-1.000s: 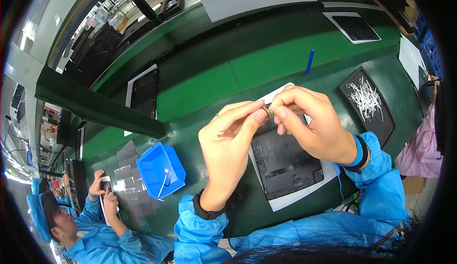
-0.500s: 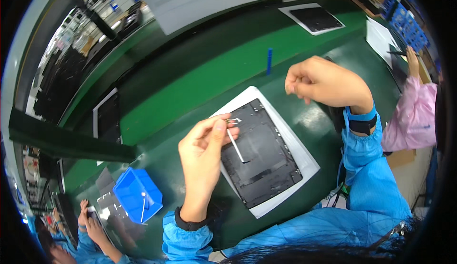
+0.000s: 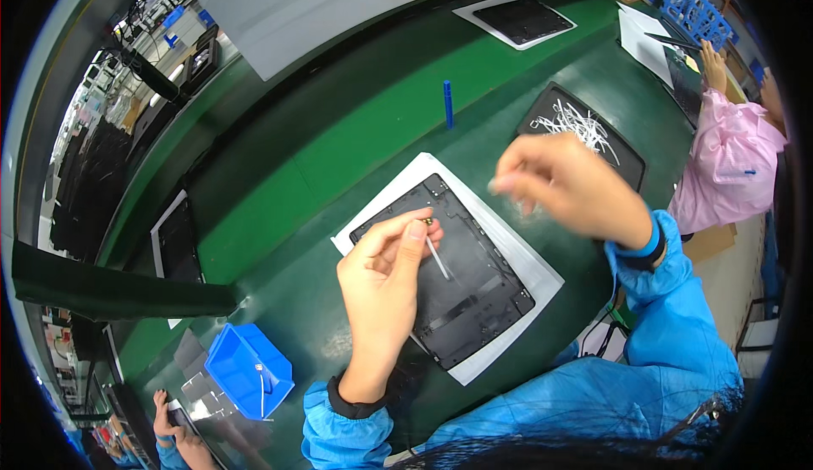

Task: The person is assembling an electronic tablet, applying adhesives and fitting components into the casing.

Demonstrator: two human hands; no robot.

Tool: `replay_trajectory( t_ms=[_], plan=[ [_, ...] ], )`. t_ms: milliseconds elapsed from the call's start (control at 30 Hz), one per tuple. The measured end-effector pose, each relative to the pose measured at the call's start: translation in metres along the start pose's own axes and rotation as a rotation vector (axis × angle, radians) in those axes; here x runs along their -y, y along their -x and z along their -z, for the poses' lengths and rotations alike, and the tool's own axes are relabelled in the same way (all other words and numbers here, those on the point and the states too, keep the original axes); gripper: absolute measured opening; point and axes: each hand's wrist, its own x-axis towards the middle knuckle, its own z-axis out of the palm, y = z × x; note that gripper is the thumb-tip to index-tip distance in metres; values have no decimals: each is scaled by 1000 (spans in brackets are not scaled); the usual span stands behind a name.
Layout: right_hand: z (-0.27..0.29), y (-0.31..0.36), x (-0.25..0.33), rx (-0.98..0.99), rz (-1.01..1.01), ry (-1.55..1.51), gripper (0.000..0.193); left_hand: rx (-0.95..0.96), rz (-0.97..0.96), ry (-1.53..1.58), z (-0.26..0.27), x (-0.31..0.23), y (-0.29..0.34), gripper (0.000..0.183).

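Note:
My left hand [image 3: 378, 277] is closed in a pinch over a black flat panel [image 3: 474, 301]. Between its thumb and fingers is a thin white cable [image 3: 439, 260] with a small gold-coloured end at the fingertips; its loose white end points down over the panel. The panel lies on a larger white sheet [image 3: 546, 290]. My right hand [image 3: 576, 186] hovers to the right of the panel with bent fingers, smeared by motion. Just behind it, a black tray [image 3: 625, 150] holds a tangle of thin white cables [image 3: 576, 123], partly covered by this hand.
A blue bin [image 3: 233, 356] with a white cable in it stands at the left. Upright beyond the panel is a blue pen-like stick [image 3: 448, 104]. Another black panel [image 3: 521, 19] lies at the back. Co-workers' hands [image 3: 716, 68] show at right and at lower left.
The view has shifted. My right hand has come nearer and to the right over the table, uncovering the tray of cables. My left hand has shifted right over the panel with the cable.

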Motion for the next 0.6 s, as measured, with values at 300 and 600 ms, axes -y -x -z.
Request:
replay_trajectory(
  t_ms=[300, 600],
  plan=[
    [100, 9, -102, -136, -82, 685, 21, 37, -99, -156, 23, 11, 1, 20],
    [-15, 55, 17, -188, 94, 289, 17, -17, -83, -48, 9, 23, 16, 20]
  ],
)
